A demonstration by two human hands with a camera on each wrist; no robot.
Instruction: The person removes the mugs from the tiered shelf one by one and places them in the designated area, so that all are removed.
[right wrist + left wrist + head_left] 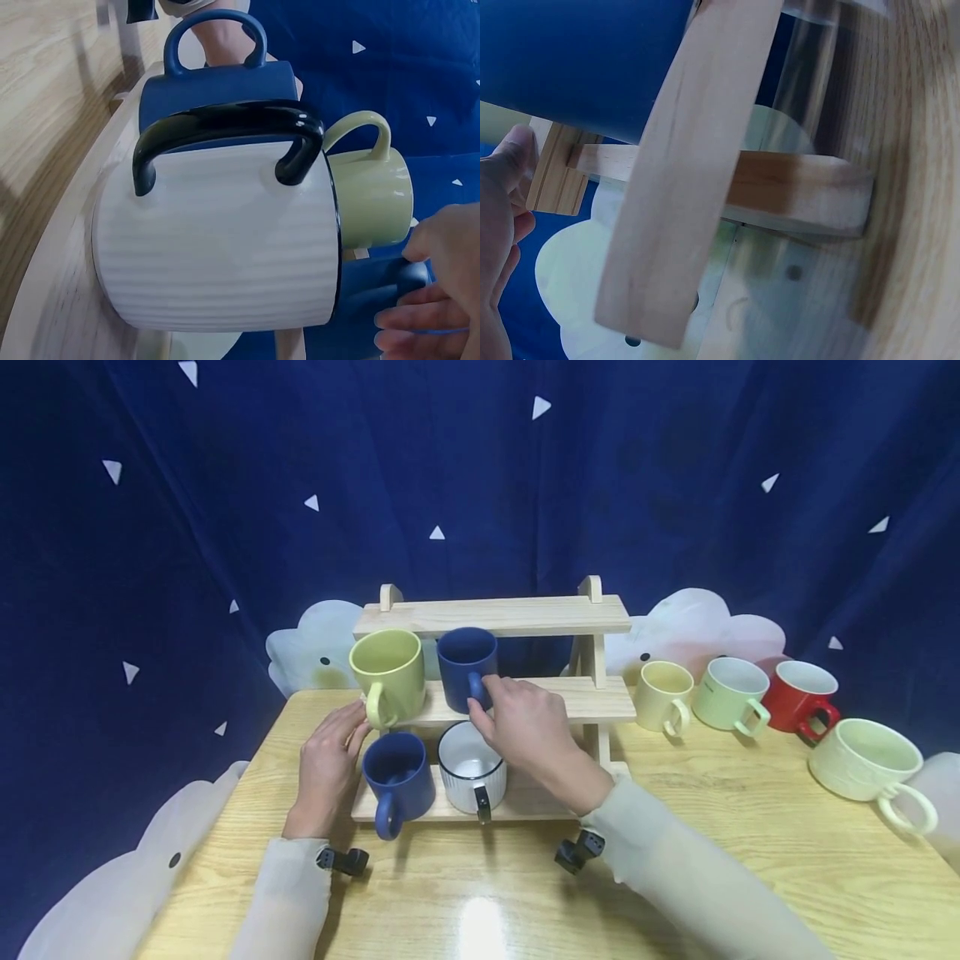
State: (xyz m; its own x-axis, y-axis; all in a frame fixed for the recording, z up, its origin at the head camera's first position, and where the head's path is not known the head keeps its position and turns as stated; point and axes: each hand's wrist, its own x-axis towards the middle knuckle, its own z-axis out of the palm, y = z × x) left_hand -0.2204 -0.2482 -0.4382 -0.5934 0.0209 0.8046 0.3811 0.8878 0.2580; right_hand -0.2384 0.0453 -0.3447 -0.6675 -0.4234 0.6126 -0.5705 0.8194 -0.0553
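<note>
My right hand [528,722] pinches the handle of a dark blue mug [459,672] on the middle tier of a wooden shelf rack [577,697]. In the right wrist view the thumb and fingers of that hand [442,292] are at this handle. My left hand [330,756] grips the left end of the middle plank [559,172]. Beside it on that tier sits a yellow-green mug [397,681]. On the bottom tier stand another blue mug [408,789] and a white ribbed mug [217,240] with a black handle, their handles facing me.
To the right on the wooden table [720,860] stand a cream mug [656,697], a mint mug [723,702], a red mug [787,702] and a wide pale green cup [855,768]. A dark blue curtain [480,468] hangs behind the rack.
</note>
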